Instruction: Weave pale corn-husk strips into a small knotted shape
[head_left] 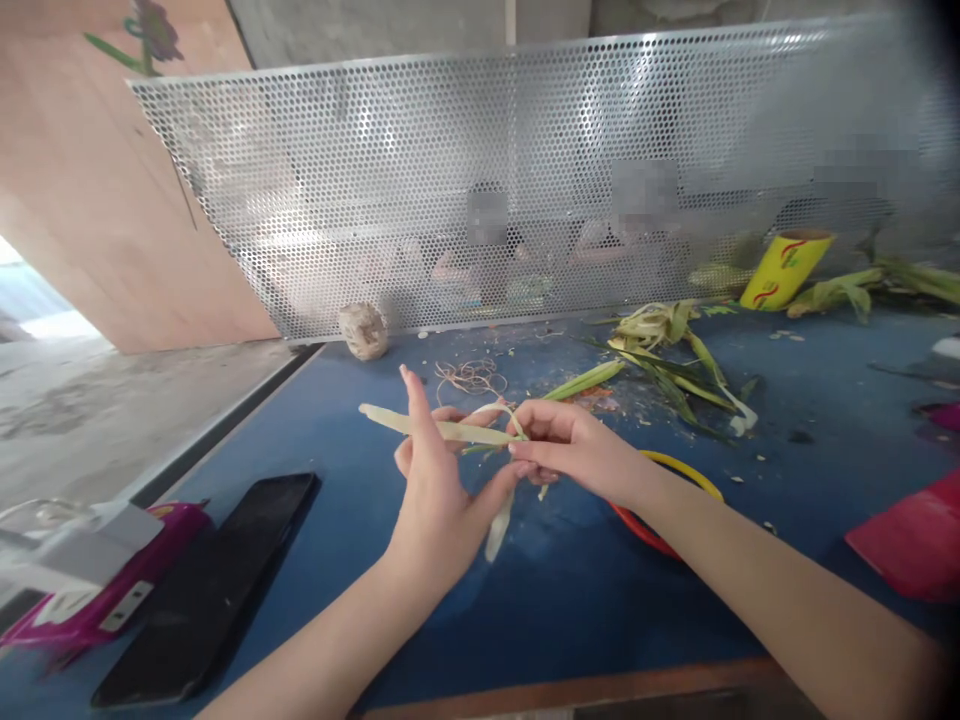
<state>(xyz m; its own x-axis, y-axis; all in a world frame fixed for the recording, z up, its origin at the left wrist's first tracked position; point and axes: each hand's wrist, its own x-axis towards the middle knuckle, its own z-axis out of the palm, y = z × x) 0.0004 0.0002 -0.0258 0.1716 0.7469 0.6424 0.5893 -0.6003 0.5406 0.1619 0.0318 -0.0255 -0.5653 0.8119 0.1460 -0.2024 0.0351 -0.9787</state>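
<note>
A pale corn husk strip stretches sideways above the blue table, its free end pointing left. My right hand pinches the strip's right end between thumb and fingers. My left hand holds the strip too, which passes behind one raised finger, while the thumb reaches toward the right fingertips. A thin strand loops over the top of the hold, and a pale husk end hangs below it. How the strands cross between the fingertips is partly hidden. Beyond my hands lies a bundle of corn husks.
On the left lie a black phone and a magenta power strip with a white plug. Tangled string, a whitish roll and a yellow tube sit toward the perforated metal screen. A yellow-red ring lies under my right forearm.
</note>
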